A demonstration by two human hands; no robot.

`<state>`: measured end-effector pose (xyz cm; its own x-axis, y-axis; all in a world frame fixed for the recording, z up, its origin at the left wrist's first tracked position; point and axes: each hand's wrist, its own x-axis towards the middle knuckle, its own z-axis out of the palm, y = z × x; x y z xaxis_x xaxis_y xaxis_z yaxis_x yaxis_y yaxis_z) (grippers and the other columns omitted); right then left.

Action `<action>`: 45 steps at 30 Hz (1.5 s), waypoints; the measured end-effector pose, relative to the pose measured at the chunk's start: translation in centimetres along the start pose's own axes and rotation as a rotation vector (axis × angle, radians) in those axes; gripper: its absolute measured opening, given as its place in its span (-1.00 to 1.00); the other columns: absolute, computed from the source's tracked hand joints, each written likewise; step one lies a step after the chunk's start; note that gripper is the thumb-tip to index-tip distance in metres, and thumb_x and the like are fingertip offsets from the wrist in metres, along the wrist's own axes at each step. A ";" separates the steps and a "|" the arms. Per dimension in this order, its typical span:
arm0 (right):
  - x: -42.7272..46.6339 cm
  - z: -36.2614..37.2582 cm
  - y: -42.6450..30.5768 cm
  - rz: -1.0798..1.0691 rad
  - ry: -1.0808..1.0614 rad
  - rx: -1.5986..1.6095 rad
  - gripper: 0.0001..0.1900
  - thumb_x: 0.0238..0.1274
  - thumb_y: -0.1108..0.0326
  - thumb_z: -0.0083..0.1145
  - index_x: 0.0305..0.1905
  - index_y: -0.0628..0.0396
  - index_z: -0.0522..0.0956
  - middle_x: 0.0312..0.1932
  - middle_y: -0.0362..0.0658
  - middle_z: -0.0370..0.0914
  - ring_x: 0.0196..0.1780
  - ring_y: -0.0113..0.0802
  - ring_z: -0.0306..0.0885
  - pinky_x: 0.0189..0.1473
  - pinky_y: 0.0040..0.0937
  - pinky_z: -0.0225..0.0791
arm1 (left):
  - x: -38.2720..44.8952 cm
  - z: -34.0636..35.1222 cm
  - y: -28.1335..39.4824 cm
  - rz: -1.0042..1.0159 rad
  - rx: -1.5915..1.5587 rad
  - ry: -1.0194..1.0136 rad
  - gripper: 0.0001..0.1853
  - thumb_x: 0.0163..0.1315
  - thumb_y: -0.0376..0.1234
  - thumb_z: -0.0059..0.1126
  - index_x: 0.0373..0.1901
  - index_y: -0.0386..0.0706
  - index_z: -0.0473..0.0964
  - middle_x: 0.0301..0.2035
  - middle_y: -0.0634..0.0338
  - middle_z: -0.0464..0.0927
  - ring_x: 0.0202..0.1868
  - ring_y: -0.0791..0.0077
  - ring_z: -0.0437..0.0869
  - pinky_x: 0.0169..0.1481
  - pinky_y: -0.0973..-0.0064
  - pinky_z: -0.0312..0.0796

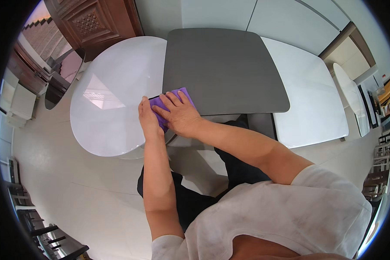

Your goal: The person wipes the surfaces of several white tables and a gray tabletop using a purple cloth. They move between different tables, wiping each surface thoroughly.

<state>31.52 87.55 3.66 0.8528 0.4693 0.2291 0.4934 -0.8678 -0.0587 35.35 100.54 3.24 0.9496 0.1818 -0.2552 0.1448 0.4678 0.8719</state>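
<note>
A purple cloth lies folded over the front left corner of a dark grey tabletop panel. My right hand presses on it from above with its fingers spread. At the cloth's left edge, my left hand grips it, fingers pointing away from me; its palm is turned inward and hidden. The grey panel stands between a glossy white rounded tabletop on the left and a glossy white table section on the right. Light reflects off the left tabletop.
A carved brown wooden door stands behind at the left, near a dark oval glass top. White wall panels rise behind the table. More tabletops lean at the far right. Chairs stand at the lower left.
</note>
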 end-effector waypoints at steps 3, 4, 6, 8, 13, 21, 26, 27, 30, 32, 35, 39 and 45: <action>1.0 0.1 1.2 -0.052 0.008 0.105 -0.37 0.41 -0.05 0.09 0.51 -0.17 0.33 0.57 0.02 0.14 0.63 0.01 0.01 0.60 0.13 -0.22 | 0.4 -0.5 0.4 0.043 -0.048 0.067 -0.36 0.52 -0.03 0.00 0.42 -0.30 0.26 0.27 -0.06 0.39 0.28 0.17 0.48 0.32 0.28 0.41; 1.1 -0.1 1.9 -0.068 0.014 0.149 -0.38 0.42 -0.06 0.06 0.51 -0.18 0.34 0.57 0.01 0.15 0.63 -0.01 0.03 0.60 0.12 -0.21 | -0.1 0.0 0.8 0.045 -0.043 0.088 -0.36 0.52 -0.03 0.01 0.42 -0.29 0.26 0.29 -0.07 0.37 0.30 0.17 0.47 0.35 0.28 0.38; 2.0 0.0 3.8 -0.032 0.051 0.095 -0.40 0.44 -0.07 0.03 0.50 -0.18 0.35 0.55 0.00 0.20 0.60 -0.03 0.09 0.59 0.10 -0.16 | -0.5 1.3 0.9 0.077 0.040 0.101 -0.36 0.51 -0.05 0.03 0.43 -0.28 0.25 0.34 -0.09 0.32 0.34 0.15 0.42 0.40 0.27 0.32; 2.9 0.5 6.5 0.051 0.072 0.014 -0.41 0.46 -0.10 -0.02 0.49 -0.18 0.36 0.54 0.00 0.24 0.59 -0.05 0.14 0.57 0.10 -0.11 | -0.6 1.9 0.5 0.131 0.208 0.097 -0.35 0.50 -0.07 0.06 0.44 -0.28 0.24 0.38 -0.12 0.25 0.40 0.13 0.35 0.47 0.26 0.24; 3.7 0.4 20.3 0.461 -0.011 -0.164 -0.35 0.51 -0.22 -0.23 0.54 -0.20 0.26 0.60 -0.04 0.15 0.65 -0.09 0.04 0.57 0.11 -0.13 | -2.2 4.3 -1.1 0.276 0.462 -0.070 -0.37 0.49 -0.16 0.11 0.42 -0.37 0.23 0.42 -0.16 0.19 0.46 0.03 0.26 0.52 0.23 0.15; 2.8 -1.6 35.1 1.147 0.033 -0.243 -0.27 0.47 -0.34 -0.32 0.57 -0.24 0.22 0.61 -0.07 0.13 0.65 -0.08 0.01 0.57 0.19 -0.15 | -2.6 4.6 -0.9 0.226 0.415 -0.091 -0.39 0.47 -0.19 0.13 0.39 -0.38 0.27 0.37 -0.19 0.29 0.44 -0.04 0.29 0.52 0.18 0.14; 12.3 0.9 33.8 0.970 0.020 -0.172 -0.27 0.47 -0.34 -0.31 0.57 -0.23 0.22 0.63 -0.08 0.08 0.67 -0.08 -0.05 0.59 0.17 -0.21 | -2.1 4.3 -2.1 0.292 0.451 -0.071 -0.37 0.47 -0.19 0.14 0.42 -0.37 0.24 0.38 -0.15 0.27 0.44 0.00 0.28 0.52 0.18 0.14; 14.7 1.6 32.9 0.906 0.016 -0.154 -0.27 0.47 -0.34 -0.31 0.57 -0.23 0.22 0.63 -0.09 0.08 0.67 -0.10 -0.05 0.59 0.16 -0.21 | -2.1 4.4 -2.1 0.284 0.432 -0.065 -0.37 0.47 -0.19 0.14 0.42 -0.37 0.23 0.38 -0.15 0.27 0.43 0.00 0.29 0.51 0.18 0.14; 19.9 3.2 30.2 0.742 0.031 -0.131 -0.30 0.48 -0.31 -0.29 0.55 -0.24 0.24 0.62 -0.11 0.10 0.66 -0.12 -0.03 0.58 0.11 -0.17 | -2.2 4.6 -1.7 0.266 0.415 -0.078 -0.38 0.46 -0.21 0.14 0.41 -0.39 0.24 0.36 -0.17 0.28 0.41 0.00 0.31 0.49 0.19 0.16; 21.5 4.3 28.5 0.628 0.138 -0.154 -0.38 0.48 -0.23 -0.21 0.48 -0.20 0.36 0.55 -0.09 0.24 0.60 -0.11 0.14 0.53 0.10 -0.01 | -2.2 4.7 -1.9 0.281 0.425 -0.095 -0.38 0.46 -0.23 0.14 0.40 -0.41 0.24 0.36 -0.18 0.28 0.40 0.01 0.32 0.48 0.21 0.17; 24.7 2.0 23.1 0.373 -0.182 -0.093 -0.52 0.46 -0.09 -0.09 0.27 -0.11 0.54 0.35 -0.05 0.48 0.40 -0.05 0.41 0.35 0.07 0.25 | -2.1 4.1 -1.2 0.251 0.394 -0.056 -0.40 0.48 -0.24 0.13 0.39 -0.42 0.25 0.35 -0.17 0.28 0.39 0.02 0.33 0.48 0.23 0.18; 20.2 3.0 20.7 0.069 0.096 0.067 -0.58 0.47 -0.02 -0.08 0.20 -0.08 0.58 0.27 -0.04 0.54 0.28 -0.02 0.49 0.29 -0.01 0.33 | -2.9 4.4 -0.9 0.200 0.359 -0.069 -0.38 0.51 -0.22 0.08 0.44 -0.39 0.19 0.39 -0.14 0.25 0.43 0.09 0.30 0.51 0.28 0.14; 10.1 1.6 13.0 -0.101 -0.014 0.094 -0.44 0.51 0.04 -0.04 0.52 -0.18 0.31 0.59 0.01 0.15 0.62 0.00 0.07 0.60 0.06 -0.14 | -2.6 3.9 -0.1 0.055 0.130 0.029 -0.29 0.56 -0.08 -0.03 0.53 -0.34 0.06 0.45 -0.09 0.19 0.48 0.18 0.24 0.55 0.36 0.06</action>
<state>46.82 81.29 3.67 0.7997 0.5568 0.2247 0.5906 -0.7969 -0.1269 33.93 96.61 5.48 0.9491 0.2298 -0.2153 0.1287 0.3411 0.9312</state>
